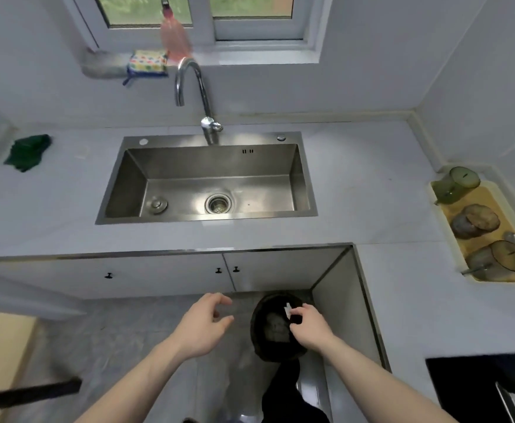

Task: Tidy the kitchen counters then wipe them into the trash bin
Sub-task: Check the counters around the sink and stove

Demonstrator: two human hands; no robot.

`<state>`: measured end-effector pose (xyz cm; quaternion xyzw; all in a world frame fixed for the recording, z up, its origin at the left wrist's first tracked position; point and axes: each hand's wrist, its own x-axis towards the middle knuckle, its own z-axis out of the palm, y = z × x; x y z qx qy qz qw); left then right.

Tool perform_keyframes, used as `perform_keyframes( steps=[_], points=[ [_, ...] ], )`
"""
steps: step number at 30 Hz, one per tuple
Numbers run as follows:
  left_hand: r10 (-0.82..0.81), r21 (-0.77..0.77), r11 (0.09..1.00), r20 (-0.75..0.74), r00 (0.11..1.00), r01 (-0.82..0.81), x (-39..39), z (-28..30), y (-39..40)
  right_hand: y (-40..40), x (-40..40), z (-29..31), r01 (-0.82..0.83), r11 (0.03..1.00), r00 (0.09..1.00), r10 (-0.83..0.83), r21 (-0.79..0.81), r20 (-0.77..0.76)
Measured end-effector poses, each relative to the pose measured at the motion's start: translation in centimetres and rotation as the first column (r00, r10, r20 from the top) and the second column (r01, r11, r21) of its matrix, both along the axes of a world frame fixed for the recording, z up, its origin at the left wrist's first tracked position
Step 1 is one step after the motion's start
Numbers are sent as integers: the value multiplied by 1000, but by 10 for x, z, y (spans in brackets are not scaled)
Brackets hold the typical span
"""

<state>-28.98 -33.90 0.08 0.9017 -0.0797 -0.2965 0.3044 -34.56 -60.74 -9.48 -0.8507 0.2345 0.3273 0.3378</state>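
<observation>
A dark round trash bin (261,346) stands on the floor in the inner corner under the L-shaped white counter (357,190), with pale crumpled waste inside. My right hand (309,326) hovers over the bin's mouth and pinches a small white scrap (288,309) between its fingertips. My left hand (206,326) is just left of the bin, fingers curled apart and holding nothing. A green cloth (27,151) lies crumpled on the counter far left of the steel sink (306,184).
A yellow tray (476,198) on the right counter holds three overturned glasses and spoons. A curved faucet (199,96) rises behind the sink. On the windowsill are a pink bottle (173,38) and a patterned sponge (148,63). A dark cooktop (470,383) is lower right.
</observation>
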Motion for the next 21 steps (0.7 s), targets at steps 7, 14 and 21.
perform_keyframes(
  steps=[7,14,21],
  points=[
    [102,-34,994,34,994,-101,-32,6,139,140,-6,29,-143,990,986,141,16,92],
    [258,16,965,96,961,-260,-65,15,285,306,10,68,-421,906,882,398,43,253],
    [432,16,899,125,893,-438,-86,20,382,429,35,107,-631,774,736,575,54,357]
  ],
)
